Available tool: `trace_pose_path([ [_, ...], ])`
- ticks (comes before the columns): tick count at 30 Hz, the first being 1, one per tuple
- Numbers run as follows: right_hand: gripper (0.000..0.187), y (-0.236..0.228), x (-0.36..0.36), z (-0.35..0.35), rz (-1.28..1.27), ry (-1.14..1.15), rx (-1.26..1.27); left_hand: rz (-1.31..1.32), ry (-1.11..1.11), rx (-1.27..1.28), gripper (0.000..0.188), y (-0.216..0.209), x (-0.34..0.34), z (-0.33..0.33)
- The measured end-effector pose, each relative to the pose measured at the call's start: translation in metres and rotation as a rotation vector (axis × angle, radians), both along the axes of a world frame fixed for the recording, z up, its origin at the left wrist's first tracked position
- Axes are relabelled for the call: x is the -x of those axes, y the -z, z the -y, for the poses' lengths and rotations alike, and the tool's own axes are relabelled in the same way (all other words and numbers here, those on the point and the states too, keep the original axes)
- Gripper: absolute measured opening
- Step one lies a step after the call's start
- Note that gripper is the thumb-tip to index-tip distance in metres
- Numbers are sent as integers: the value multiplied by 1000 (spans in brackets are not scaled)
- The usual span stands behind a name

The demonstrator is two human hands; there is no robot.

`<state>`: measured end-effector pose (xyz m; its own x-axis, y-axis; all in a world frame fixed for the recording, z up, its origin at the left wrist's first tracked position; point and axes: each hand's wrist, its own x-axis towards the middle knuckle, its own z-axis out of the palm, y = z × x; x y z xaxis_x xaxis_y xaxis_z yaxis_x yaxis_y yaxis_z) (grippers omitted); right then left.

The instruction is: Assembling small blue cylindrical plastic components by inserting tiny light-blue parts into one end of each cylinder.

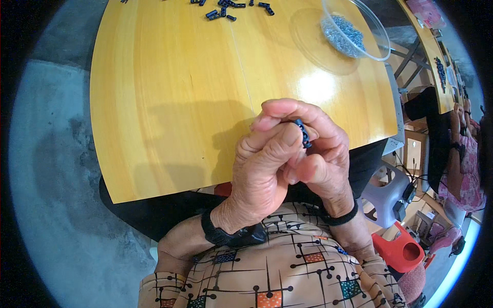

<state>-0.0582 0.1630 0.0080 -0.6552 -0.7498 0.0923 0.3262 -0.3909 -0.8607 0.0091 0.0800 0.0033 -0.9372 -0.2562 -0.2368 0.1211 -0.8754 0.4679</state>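
yellow wood desk [154,77], a seam running near to far. dark connector pieces [212,15] scattered at the far edge; clear bowl [374,38] of small silvery bits [341,36] far right. grey floor [56,154] to the left, red stool [400,249] to the right. hands above the near desk edge: left hand [251,174] pinches a small dark part [304,136], thumb against it; right hand [331,149] curls around, fingers bent, contact with the part unclear.

A head-worn fisheye camera looks steeply down, close above the left hand [259,179] and right hand [329,146]
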Motion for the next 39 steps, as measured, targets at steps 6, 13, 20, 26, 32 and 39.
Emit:
trace_pose_path([
  [6, 43, -13, 8, -15, 100, -66, -99, -8, 39, 26, 16, -6, 5, -2],
  [13, 21, -4, 7, -9, -286, 106, -135, 6, 103, 189, 27, -6, 0, -10],
  [20, 23, -2, 2, -19, -79, 56, -76, 147, 38, 266, 25, -15, 5, -15],
  [26, 39, -2, 16, -19, -327, 34, 45, -174, 134, 87, 20, -1, 6, -5],
  [32, 45, -4, 13, -23, -384, -4, 10, -213, 192, 20, 19, 4, 2, -3],
  [39, 43, -3, 11, -25, -463, 51, -9, -239, 242, -17, 20, 2, -1, -1],
])
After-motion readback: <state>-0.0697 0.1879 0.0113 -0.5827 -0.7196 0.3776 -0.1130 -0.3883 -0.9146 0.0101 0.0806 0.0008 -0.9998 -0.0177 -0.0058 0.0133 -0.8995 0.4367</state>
